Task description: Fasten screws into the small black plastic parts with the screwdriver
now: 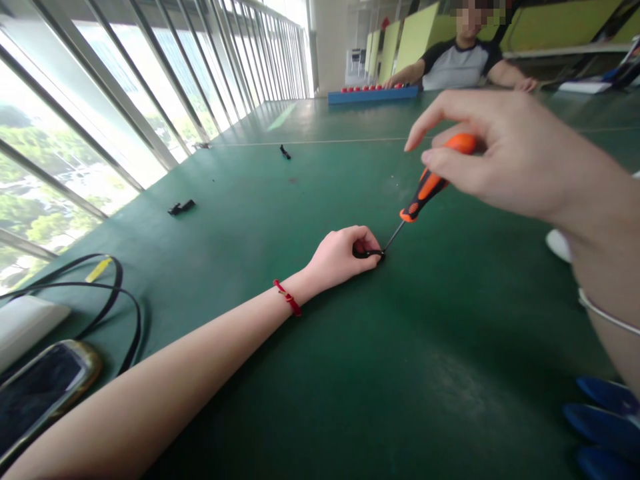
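Note:
My left hand (pixel 345 253) rests on the green table, its fingers closed round a small black part (pixel 369 253), mostly hidden by them. An orange and black screwdriver (pixel 430 183) leans at a slant, with its thin shaft reaching down to the part's right end. My right hand (pixel 505 147) is closed on the upper end of the screwdriver's handle, thumb and fingers round it and the index finger stretched forward. The screwdriver's tip meets the black part beside my left fingertips; whether it sits in a screw is too small to tell.
Two small black pieces lie on the table, one at left (pixel 181 207) and one farther back (pixel 285 152). A phone (pixel 45 387), a white box (pixel 30 327) and a black cable (pixel 135 320) lie at left. Blue handles (pixel 600 420) show at right. Beyond, a person (pixel 457 67) sits near a blue rack (pixel 373 97).

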Motion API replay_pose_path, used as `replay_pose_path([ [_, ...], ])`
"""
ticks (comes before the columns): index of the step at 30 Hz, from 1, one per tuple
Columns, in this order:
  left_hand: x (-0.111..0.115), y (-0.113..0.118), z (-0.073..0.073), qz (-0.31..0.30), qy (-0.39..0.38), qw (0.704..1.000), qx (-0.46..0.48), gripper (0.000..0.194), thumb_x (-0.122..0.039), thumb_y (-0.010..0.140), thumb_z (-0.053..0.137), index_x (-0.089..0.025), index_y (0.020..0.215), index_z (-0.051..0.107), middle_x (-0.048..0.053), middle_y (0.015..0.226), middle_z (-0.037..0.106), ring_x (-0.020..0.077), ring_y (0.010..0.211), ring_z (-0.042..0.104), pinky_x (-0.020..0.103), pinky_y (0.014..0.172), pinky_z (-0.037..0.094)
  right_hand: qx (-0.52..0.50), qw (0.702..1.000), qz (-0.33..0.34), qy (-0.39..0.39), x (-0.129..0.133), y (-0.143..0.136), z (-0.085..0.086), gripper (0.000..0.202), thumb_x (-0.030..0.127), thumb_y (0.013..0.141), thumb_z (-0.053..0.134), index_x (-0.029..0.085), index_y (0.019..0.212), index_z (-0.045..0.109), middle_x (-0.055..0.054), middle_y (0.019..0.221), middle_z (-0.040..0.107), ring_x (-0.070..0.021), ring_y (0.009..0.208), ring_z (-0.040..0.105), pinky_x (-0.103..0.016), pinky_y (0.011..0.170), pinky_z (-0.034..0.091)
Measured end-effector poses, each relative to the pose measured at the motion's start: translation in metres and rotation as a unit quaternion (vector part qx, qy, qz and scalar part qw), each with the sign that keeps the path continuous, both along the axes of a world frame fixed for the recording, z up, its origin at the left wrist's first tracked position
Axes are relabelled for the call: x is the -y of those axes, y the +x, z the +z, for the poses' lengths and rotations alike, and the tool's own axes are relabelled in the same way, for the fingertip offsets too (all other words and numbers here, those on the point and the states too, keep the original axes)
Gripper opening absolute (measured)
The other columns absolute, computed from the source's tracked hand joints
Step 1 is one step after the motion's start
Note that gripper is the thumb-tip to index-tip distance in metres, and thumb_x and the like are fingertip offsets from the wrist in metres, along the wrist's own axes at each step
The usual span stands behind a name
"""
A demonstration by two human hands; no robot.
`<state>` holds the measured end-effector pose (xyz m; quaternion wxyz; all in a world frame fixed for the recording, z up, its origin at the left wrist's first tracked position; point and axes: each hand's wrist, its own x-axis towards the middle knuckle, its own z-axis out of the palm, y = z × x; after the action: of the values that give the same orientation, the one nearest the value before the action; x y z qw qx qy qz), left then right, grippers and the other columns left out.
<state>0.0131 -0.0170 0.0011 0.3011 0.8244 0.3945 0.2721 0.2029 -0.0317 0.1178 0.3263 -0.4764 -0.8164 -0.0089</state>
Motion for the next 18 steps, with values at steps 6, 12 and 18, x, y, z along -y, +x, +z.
replay_pose_path([
  [6, -0.0002, -0.0002, -0.0001, -0.001, 0.006, 1.0, 0.002, 0.012, -0.025, 0.073, 0.059, -0.016, 0.08, 0.062, 0.002, 0.081, 0.065, 0.0116, 0.073, 0.057, 0.022, 0.067, 0.047, 0.038, 0.999, -0.019, -0.028, 0.0026, -0.0011, 0.0027, 0.032, 0.041, 0.086, 0.041, 0.02, 0.073, 0.062, 0.003, 0.054, 0.05, -0.0066, 0.048, 0.04, -0.024, 0.048, 0.027],
  [12, -0.0003, -0.0003, 0.0003, 0.002, 0.001, 1.0, -0.003, 0.013, -0.026, 0.073, 0.059, -0.016, 0.081, 0.062, 0.002, 0.081, 0.065, 0.0118, 0.073, 0.057, 0.021, 0.066, 0.046, 0.04, 0.998, -0.032, -0.023, 0.0037, -0.0003, 0.005, 0.015, 0.028, 0.074, 0.058, 0.023, 0.089, 0.058, 0.006, 0.057, 0.049, -0.0059, 0.048, 0.038, -0.023, 0.047, 0.026],
  [18, -0.0001, 0.0001, 0.0004, 0.002, -0.003, 1.0, -0.001, 0.013, -0.026, 0.073, 0.059, -0.016, 0.081, 0.063, 0.002, 0.081, 0.065, 0.0119, 0.073, 0.057, 0.022, 0.066, 0.046, 0.053, 0.998, -0.033, -0.026, 0.0047, 0.0005, 0.0051, 0.019, 0.036, 0.081, 0.051, 0.022, 0.073, 0.061, 0.005, 0.049, 0.041, -0.0042, 0.042, 0.03, -0.024, 0.047, 0.023],
])
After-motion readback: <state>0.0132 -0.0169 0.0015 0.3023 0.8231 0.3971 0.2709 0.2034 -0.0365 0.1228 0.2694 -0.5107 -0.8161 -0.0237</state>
